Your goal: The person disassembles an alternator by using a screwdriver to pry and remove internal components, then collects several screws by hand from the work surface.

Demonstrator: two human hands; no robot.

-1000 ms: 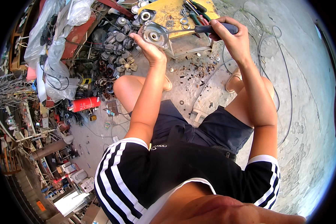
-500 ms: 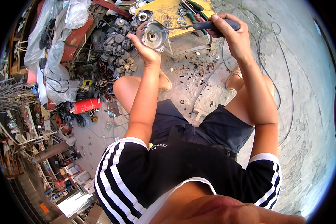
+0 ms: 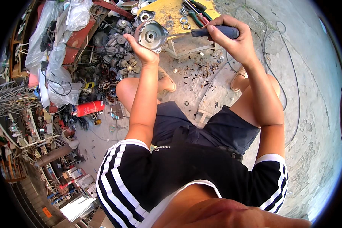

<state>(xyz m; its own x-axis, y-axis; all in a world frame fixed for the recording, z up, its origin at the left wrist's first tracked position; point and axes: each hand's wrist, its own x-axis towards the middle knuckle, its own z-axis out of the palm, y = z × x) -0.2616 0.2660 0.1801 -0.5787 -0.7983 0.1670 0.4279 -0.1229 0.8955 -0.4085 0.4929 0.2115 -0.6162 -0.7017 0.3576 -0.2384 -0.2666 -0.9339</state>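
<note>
My left hand (image 3: 145, 53) grips a round metal motor end cover (image 3: 155, 42) from its left and near side, its hollow face turned up with a central hole. In my right hand (image 3: 233, 40) is the dark handle of a screwdriver (image 3: 216, 32). Its shaft runs leftward to the cover, and the tip lies inside the hollow by the central hub; whether it touches the metal I cannot tell. Just beyond the cover, a second metal end cover (image 3: 145, 16) with a ring-shaped bearing seat rests by the yellow table's left edge.
On the yellow table (image 3: 159, 8) lie metal rings (image 3: 185, 23) and several hand tools (image 3: 197, 13). Piled motor parts (image 3: 116, 45) and a fan wheel (image 3: 129, 67) sit to the left. A red cylinder (image 3: 89, 108) lies on the floor; cables (image 3: 292, 76) loop at right.
The end cover and my left hand have shifted slightly left and the cover faces up more. The screwdriver has moved left with its tip deeper into the hollow.
</note>
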